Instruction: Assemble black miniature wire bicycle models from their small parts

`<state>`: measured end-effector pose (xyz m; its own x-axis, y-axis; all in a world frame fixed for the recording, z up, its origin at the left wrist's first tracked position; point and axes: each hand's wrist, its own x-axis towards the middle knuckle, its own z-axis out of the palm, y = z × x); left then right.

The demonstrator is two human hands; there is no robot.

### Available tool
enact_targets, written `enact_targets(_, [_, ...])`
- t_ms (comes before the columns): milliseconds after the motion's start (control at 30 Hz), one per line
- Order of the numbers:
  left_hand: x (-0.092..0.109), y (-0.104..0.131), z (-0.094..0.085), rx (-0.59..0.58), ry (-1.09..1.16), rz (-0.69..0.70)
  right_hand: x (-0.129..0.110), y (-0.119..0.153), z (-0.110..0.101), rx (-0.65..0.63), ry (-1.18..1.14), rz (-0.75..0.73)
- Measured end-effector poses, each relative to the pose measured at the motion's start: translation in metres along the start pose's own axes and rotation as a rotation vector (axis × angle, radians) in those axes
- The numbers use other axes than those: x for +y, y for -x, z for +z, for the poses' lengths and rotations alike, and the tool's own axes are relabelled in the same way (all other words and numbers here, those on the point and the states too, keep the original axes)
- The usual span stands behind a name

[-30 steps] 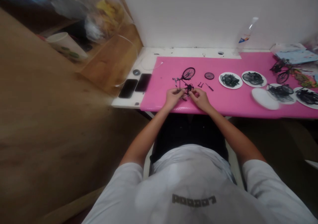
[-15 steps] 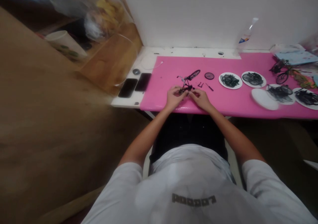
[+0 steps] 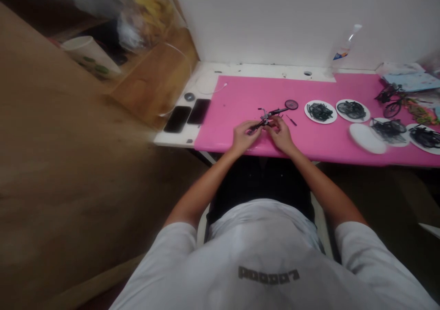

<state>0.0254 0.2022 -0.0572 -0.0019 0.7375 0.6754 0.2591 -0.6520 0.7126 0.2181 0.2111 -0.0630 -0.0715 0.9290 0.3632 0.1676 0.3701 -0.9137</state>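
Both forearms reach forward and angle inward, placing the left hand [image 3: 244,136] and right hand [image 3: 281,135] close together at the near side of the pink-covered desk [image 3: 247,87]. With fingers bent, the left hand grips one end of the small bicycle [image 3: 265,117] and the right hand grasps near its middle. The bicycle is tilted between them, its front pointing toward a loose wheel [image 3: 291,104].

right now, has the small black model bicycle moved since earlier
Yes, the small black model bicycle has turned; its mounted wheel swung right, towards the loose round black wheel.
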Motion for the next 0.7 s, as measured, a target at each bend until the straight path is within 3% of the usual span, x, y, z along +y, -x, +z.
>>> enact_targets(167, [0.0, -0.002, -0.002, -0.026, -0.044, 0.053, 0.003, 0.001, 0.001, 0.07, -0.059, 0.031])
enact_targets(400, [0.006, -0.007, -0.008, -0.093, -0.157, 0.156, 0.01, -0.001, 0.0, 0.021, -0.04, 0.024])
enact_targets(700, [0.005, -0.01, -0.017, -0.202, -0.385, 0.417, -0.013, 0.0, 0.0, 0.027, -0.011, -0.058])
